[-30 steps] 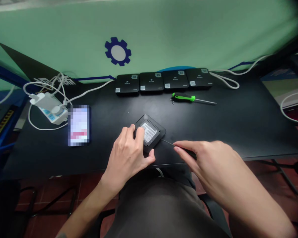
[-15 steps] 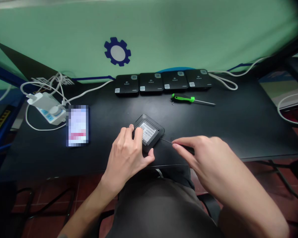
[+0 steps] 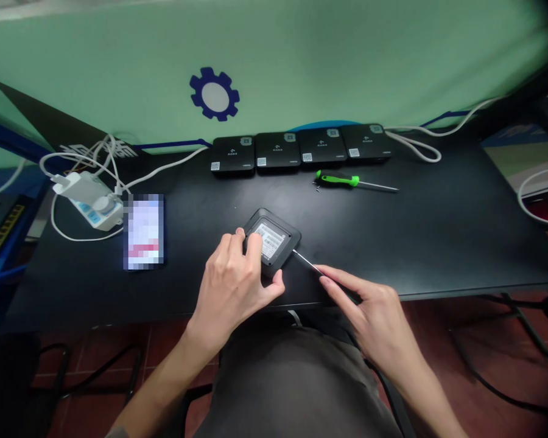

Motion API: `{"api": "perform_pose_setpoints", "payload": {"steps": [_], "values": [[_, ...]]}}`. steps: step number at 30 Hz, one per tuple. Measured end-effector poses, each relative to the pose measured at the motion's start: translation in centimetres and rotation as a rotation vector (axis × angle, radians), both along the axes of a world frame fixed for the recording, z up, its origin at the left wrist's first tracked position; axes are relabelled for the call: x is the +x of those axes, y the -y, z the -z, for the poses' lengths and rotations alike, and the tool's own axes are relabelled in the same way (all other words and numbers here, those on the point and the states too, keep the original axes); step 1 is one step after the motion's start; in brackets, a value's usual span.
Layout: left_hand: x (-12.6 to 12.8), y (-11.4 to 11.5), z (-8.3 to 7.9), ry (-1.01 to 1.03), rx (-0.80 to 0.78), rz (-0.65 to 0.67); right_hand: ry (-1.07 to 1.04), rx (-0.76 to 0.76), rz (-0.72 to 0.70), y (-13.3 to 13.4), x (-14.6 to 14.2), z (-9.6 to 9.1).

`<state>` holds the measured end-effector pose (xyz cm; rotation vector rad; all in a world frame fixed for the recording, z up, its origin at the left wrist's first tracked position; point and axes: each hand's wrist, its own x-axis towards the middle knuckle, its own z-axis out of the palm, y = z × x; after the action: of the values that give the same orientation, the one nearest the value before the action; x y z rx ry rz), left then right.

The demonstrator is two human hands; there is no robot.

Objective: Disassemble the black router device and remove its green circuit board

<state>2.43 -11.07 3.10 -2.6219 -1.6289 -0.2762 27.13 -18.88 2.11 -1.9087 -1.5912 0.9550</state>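
A small square black box (image 3: 284,230) with a white label facing up rests near the table's front edge. My left hand (image 3: 232,274) grips its left and near sides, fingers over the far-left edge and thumb at the near corner. In my right hand (image 3: 365,304) is a thin screwdriver (image 3: 307,260), pinched along its metal shaft; the palm mostly hides its handle. The shaft's tip meets the box's right side edge. A second screwdriver (image 3: 338,179), with a green and black handle, lies farther back beside a few tiny screws (image 3: 318,188).
Several similar black boxes (image 3: 277,152) stand in a row along the green wall. At left lie a lit phone (image 3: 144,232), a white power strip (image 3: 95,204) and tangled white cables (image 3: 112,149). A looped white cable (image 3: 420,152) is at the back right.
My right hand has lowered and turned, so the screwdriver slopes more steeply toward me, its tip still at the box's edge. My left hand keeps its hold.
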Motion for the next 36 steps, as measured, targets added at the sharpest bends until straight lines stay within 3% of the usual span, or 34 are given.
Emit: {"api": "perform_pose_setpoints", "payload": {"steps": [3, 6, 11, 16, 27, 36], "values": [[0.0, 0.0, 0.1, -0.002, 0.018, 0.002, -0.010, 0.074, 0.022, 0.7, -0.7, 1.5], [0.0, 0.0, 0.3, -0.011, 0.030, 0.004, -0.008, 0.072, 0.050, 1.0, -1.1, 1.6], [0.0, 0.0, 0.3, -0.022, 0.044, 0.012, 0.031, -0.056, -0.058, -1.0, 0.1, -1.8], [0.0, 0.0, 0.5, -0.018, 0.057, 0.011, 0.290, -0.014, -0.212, -3.3, 0.8, -4.9], [0.0, 0.3, 0.7, 0.030, 0.043, -0.013, 0.772, 0.143, -0.395, -5.0, -0.3, -7.2], [0.1, 0.4, 0.9, 0.031, 0.056, -0.020, 0.831, 0.166, -0.695, -11.7, -0.9, -9.7]]}}
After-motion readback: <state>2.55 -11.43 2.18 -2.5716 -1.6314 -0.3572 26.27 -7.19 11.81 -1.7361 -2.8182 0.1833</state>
